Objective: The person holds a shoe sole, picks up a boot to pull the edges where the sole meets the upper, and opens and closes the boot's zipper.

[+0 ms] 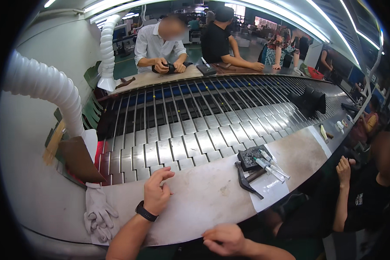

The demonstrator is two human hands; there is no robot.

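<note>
My left hand (158,190), with a dark watch on its wrist, hovers over the pale board (195,197) beside the conveyor. Its fingers are loosely bent and apart, and nothing shows in them. Lower down, my right hand (224,239) is at the board's near edge, its fingers half curled and nothing visible in them. To the right, a hammer (245,180) with a dark curved head lies against a black rough block (252,158). Several clear syringes (271,168) lie beside the block, partly over a white sheet (273,190). Pale work gloves (100,210) lie at the board's left end.
A conveyor of metal slats (173,149) and rods runs across ahead. A black curved piece (310,100) sits on it at right. White ribbed ducts (47,82) hang at left. Across the conveyor, a person in a striped shirt (149,43) handles something black; another person's hand (344,171) is at right.
</note>
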